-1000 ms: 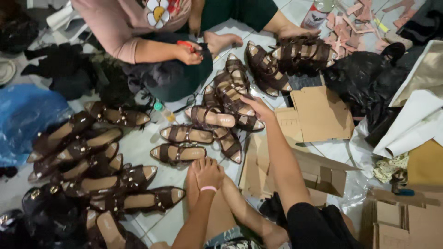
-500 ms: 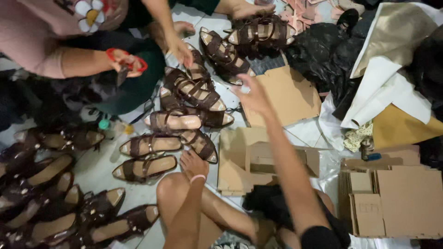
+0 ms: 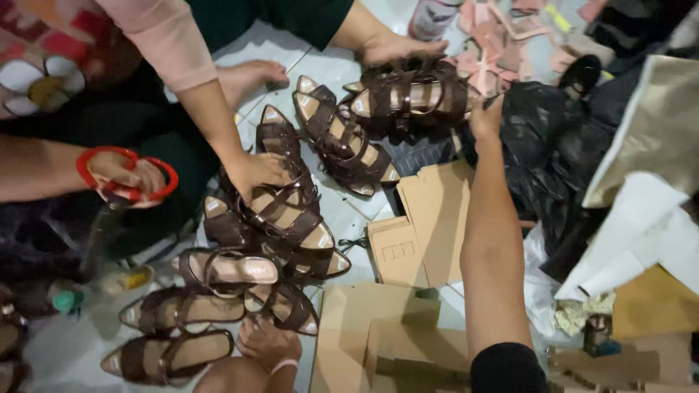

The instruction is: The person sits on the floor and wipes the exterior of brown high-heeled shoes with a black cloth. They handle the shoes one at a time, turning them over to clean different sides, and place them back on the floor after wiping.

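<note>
The person's right hand is stretched far forward at the end of a bare forearm, its fingers curled against the near end of a stack of dark brown strappy sandals with tan insoles; whether they actually clamp a strap cannot be told, since the fingertips are hidden behind the stack. A co-worker's hand presses on the far side of that same stack, opposite the person's fingers. The person's left hand, with a pink band at the wrist, lies low in view, fingers loosely bent and resting on the floor, touching the toe of a brown sandal and just beside another flat brown sandal. Ahead of the left fingers runs a row of matching brown sandals, on which a second co-worker's hand in a pink sleeve is laid. That co-worker's other hand holds red-handled scissors, well left of the person's fingers. Between the two forearms lie flattened pieces of brown cardboard, and folded cardboard boxes sit just right of the left hand. A crumpled black plastic bag lies right of the right wrist, with white paper sheets beyond it.
</note>
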A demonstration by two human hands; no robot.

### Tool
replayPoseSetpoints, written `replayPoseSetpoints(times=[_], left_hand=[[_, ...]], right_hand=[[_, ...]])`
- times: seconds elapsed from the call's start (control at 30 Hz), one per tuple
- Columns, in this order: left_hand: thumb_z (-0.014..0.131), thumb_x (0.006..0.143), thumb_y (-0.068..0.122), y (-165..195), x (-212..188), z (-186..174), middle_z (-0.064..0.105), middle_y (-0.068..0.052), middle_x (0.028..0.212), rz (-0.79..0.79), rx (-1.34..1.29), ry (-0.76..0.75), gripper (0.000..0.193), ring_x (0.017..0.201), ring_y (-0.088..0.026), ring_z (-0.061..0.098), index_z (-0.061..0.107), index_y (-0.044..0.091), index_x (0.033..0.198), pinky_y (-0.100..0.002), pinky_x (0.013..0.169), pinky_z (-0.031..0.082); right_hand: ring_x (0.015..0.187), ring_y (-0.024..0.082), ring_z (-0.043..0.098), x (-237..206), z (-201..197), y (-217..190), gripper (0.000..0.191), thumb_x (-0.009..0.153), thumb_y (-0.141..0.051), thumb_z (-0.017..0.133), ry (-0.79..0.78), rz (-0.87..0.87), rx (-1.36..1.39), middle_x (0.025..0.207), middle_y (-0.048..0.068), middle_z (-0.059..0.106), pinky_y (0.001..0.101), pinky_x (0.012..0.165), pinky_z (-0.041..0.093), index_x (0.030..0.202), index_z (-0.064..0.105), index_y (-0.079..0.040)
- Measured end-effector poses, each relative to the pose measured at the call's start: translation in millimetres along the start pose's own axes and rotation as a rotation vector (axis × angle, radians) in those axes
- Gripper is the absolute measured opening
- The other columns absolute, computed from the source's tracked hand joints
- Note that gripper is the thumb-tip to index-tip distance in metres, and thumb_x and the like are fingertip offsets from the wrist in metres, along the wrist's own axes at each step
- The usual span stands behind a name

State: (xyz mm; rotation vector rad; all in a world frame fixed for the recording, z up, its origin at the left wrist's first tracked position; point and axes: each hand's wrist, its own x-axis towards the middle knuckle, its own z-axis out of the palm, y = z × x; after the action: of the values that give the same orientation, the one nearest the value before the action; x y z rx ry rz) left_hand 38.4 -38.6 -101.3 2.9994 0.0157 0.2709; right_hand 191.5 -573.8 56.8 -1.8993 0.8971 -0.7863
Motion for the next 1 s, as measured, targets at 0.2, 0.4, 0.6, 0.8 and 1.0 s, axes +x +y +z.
replayPoseSetpoints(times=[0.2,0.4,0.6,0.8,1.0], left_hand=[[0.062,0.078,0.026,-13,-9,2,0.049,-0.021,0.146,0.009,0.0,0.013,0.059,0.14,-0.04,0.04,0.061,0.005,0.133,-0.06,0.117,0.026],[0.061,0.079,0.026,-16,-8,-30,0.046,-0.021,0.149,-0.001,-0.024,0.001,0.06,0.144,-0.041,0.037,0.06,0.005,0.135,-0.061,0.121,0.023],[0.064,0.077,0.027,-9,-6,-72,0.048,-0.02,0.146,0.038,-0.101,0.101,0.067,0.14,-0.042,0.038,0.059,0.006,0.14,-0.062,0.119,0.022],[0.066,0.079,0.024,-17,-3,-107,0.05,-0.026,0.138,-0.067,-0.307,0.019,0.062,0.132,-0.047,0.042,0.056,0.0,0.136,-0.062,0.112,0.028],[0.066,0.093,0.028,-7,-76,-153,0.062,-0.021,0.124,0.272,-1.098,-0.158,0.034,0.119,-0.04,0.058,0.067,0.007,0.12,-0.049,0.106,0.045]], right_hand=[[0.093,0.022,0.063,-11,-7,5,0.031,0.11,-0.031,0.053,-0.249,0.456,0.374,0.105,0.011,0.069,0.0449,0.082,0.053,0.123,0.064,-0.005],[0.101,0.023,0.072,-66,-24,-11,0.03,0.107,-0.027,0.052,-0.292,0.392,0.801,0.11,0.008,0.074,0.0472,0.092,0.06,0.118,0.067,-0.004],[0.11,0.022,0.069,-124,-154,-46,0.028,0.109,-0.031,0.054,-0.17,0.301,1.094,0.121,0.004,0.072,0.0437,0.095,0.055,0.125,0.066,-0.012],[0.142,0.022,0.056,-257,-352,-67,0.033,0.113,-0.028,0.055,-0.208,-0.274,1.015,0.15,0.004,0.058,0.0447,0.125,0.048,0.142,0.053,-0.012],[0.142,0.023,0.054,-461,-427,-37,0.046,0.116,-0.032,0.04,0.049,-0.007,0.953,0.155,0.008,0.054,0.0432,0.124,0.042,0.155,0.045,-0.007]])
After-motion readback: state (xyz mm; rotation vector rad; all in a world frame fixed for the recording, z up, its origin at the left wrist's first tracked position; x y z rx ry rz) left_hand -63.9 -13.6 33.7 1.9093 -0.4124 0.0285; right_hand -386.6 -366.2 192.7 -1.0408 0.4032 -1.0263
